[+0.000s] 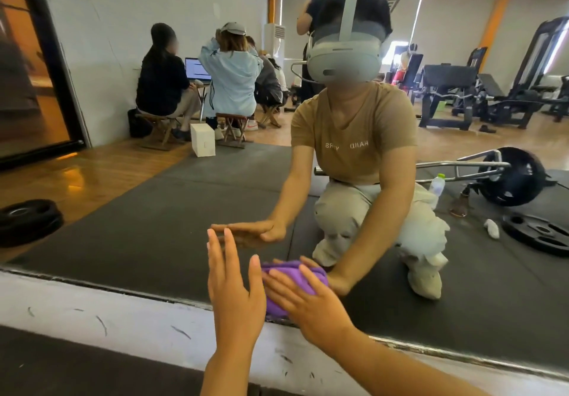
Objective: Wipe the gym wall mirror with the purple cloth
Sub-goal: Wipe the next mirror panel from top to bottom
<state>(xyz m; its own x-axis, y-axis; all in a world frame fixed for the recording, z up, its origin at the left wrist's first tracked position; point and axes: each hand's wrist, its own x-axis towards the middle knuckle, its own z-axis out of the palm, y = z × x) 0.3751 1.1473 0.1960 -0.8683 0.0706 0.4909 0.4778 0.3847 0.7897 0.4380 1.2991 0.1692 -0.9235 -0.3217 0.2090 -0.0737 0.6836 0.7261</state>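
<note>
The wall mirror (154, 226) fills most of the head view and reflects me crouching in front of it. My right hand (308, 300) presses the bunched purple cloth (292, 278) flat against the glass near the mirror's bottom edge, fingers spread and straight. My left hand (234, 291) is held up just left of the cloth with fingers straight, its fingertips at or very near the glass; it holds nothing.
A white scuffed ledge (92, 306) runs under the mirror's lower edge. The reflection shows black floor mats, weight plates, a barbell, a water bottle, gym machines and several seated people at a laptop. A dark door frame (52, 66) stands at the left.
</note>
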